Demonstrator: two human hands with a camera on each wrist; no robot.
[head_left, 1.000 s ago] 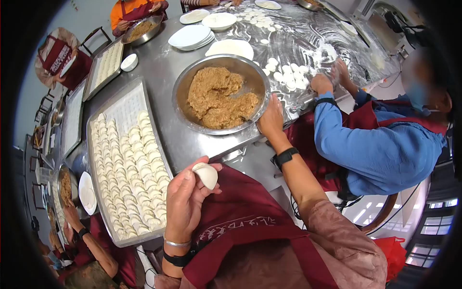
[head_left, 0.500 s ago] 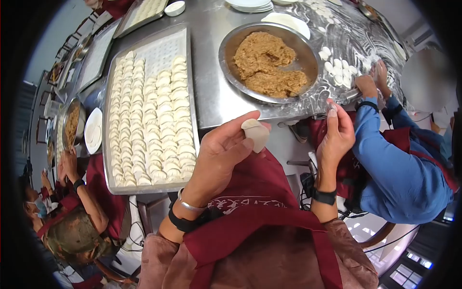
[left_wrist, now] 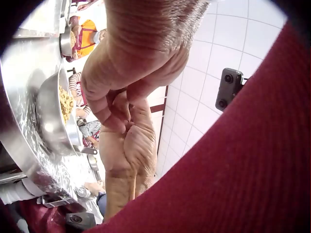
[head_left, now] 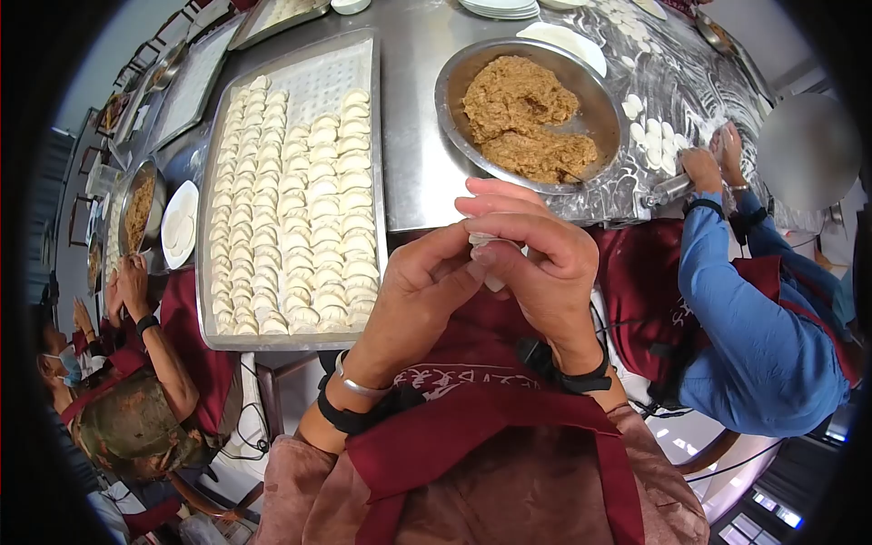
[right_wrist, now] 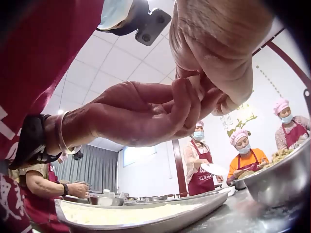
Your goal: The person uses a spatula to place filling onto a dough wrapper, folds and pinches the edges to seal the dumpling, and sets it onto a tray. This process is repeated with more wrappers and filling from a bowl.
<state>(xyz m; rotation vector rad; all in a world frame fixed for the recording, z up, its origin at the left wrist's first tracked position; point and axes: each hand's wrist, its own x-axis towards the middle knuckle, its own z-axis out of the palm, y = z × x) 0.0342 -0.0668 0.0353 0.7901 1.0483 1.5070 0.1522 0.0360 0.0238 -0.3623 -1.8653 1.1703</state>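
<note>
Both hands meet in front of the apron, above the table's front edge. The left hand (head_left: 413, 292) and the right hand (head_left: 545, 263) pinch one white dumpling (head_left: 491, 280) between thumbs and forefingers; fingers cover most of it. In the left wrist view the left hand (left_wrist: 141, 53) hides the dumpling. A sliver of white dough (right_wrist: 195, 81) shows between the fingers in the right wrist view, where the right hand (right_wrist: 218, 48) is above the left hand (right_wrist: 141, 111). To the left lies a metal tray (head_left: 210, 195) with rows of dumplings (head_left: 304, 236).
A steel bowl (head_left: 604, 136) of brown filling (head_left: 527, 100) stands beyond the hands. Right of it, round wrappers (head_left: 654, 141) lie on the floured table, near a person in blue sleeves (head_left: 736, 327). White plates (head_left: 500, 7) stand at the back; another person works at left.
The right hand has come from the filling bowl to the dumpling, where both hands now pinch it. The left hand has moved right. The view has shifted, bringing the tray and bowl higher.
</note>
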